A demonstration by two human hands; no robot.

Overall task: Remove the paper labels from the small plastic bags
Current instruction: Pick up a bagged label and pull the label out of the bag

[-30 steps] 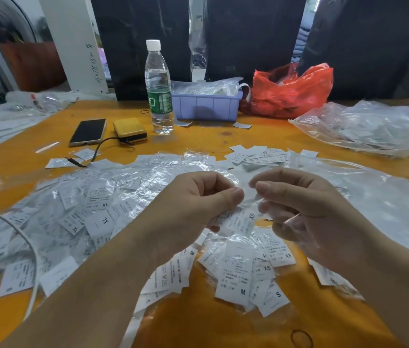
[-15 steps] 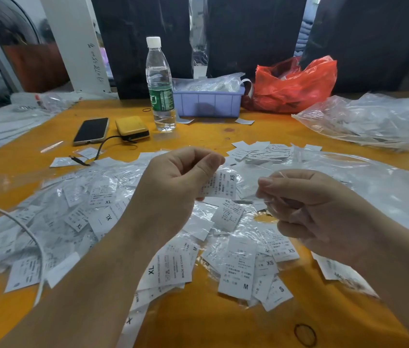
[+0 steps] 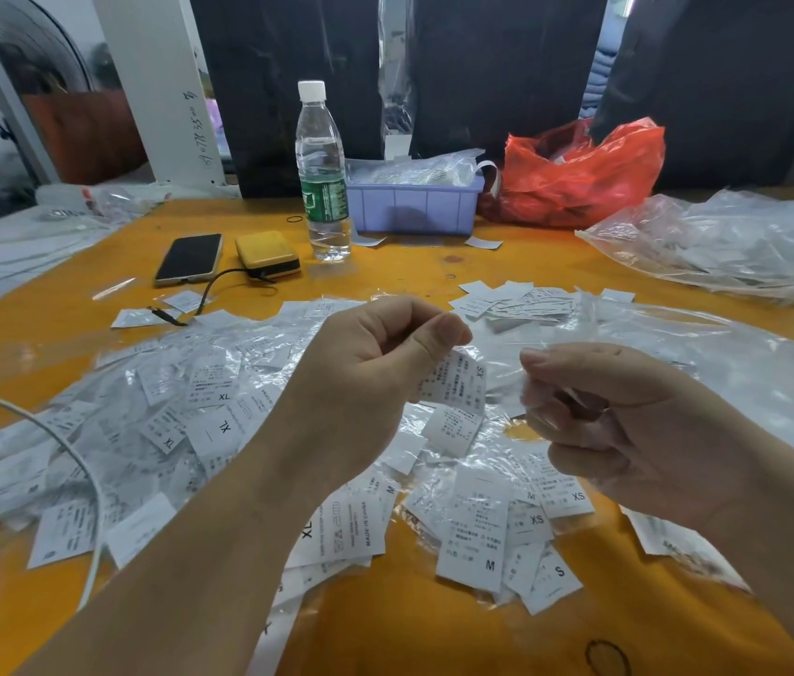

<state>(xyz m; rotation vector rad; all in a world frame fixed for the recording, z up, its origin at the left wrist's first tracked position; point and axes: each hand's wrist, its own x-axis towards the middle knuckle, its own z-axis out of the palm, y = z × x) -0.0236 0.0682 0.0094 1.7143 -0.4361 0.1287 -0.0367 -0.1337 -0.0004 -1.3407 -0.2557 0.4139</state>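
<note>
— That orange counter [image 3: 434, 641] is buried in labels and film, near side especially.

— Yes. The left hand [image 3: 366, 383] pinches an XS paper label [image 3: 456, 383] by its top edge, above the pile.

— And the right hand [image 3: 629, 426]?

— Curled round a clear small plastic bag [image 3: 539, 397], just right of the label.

— Flimsy things, I'd guess.

— Light, slippery film; paper tears. Best held at the edges.

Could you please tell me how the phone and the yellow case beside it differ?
The phone is black, glossy and thin; the yellow case is thicker and smaller. A black cable runs to the yellow case, none visibly to the phone. Both lie flat, untouched, on the orange table.
</note>
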